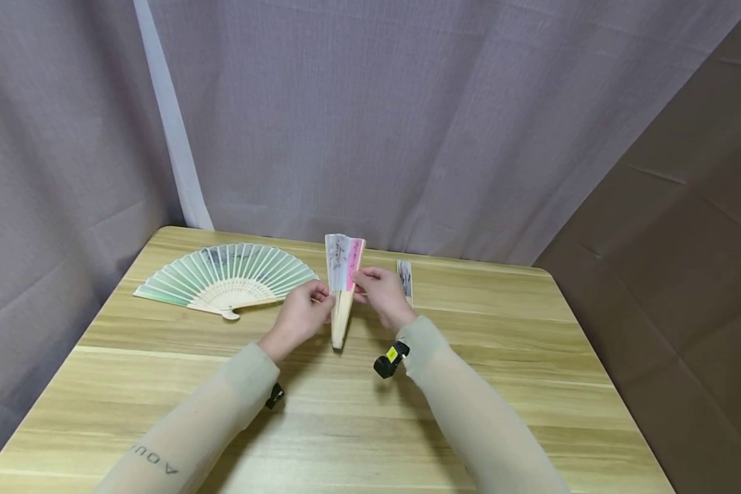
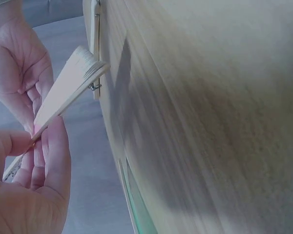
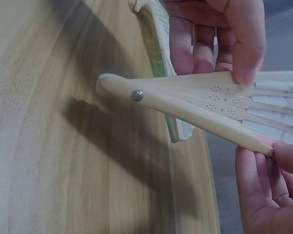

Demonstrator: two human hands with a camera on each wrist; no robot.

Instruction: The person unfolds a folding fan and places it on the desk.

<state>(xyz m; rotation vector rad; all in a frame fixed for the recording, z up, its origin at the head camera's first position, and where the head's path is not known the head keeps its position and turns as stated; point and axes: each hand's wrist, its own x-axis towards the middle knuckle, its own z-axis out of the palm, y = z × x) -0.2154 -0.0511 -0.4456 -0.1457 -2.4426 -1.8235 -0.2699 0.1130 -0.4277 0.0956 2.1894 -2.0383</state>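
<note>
Both hands hold a pink and white folding fan (image 1: 342, 295), partly spread, its wooden ribs meeting at a metal rivet seen in the right wrist view. My left hand (image 1: 302, 310) pinches the fan's left edge between thumb and fingers. On the opposite edge, by the pink strip, my right hand (image 1: 383, 293) pinches the outer rib (image 3: 200, 117). The fan is raised off the table, with its narrow end toward me. Left of the hands lies a green folding fan (image 1: 234, 278), spread wide. A folded grey-patterned fan (image 1: 405, 278) lies behind the right hand, partly hidden by it.
The wooden table (image 1: 506, 357) has rounded back corners. A grey curtain (image 1: 346, 123) hangs along its back edge, and a brown cloth wall (image 1: 679, 261) stands on the right. Each wrist carries a small black camera (image 1: 390, 359).
</note>
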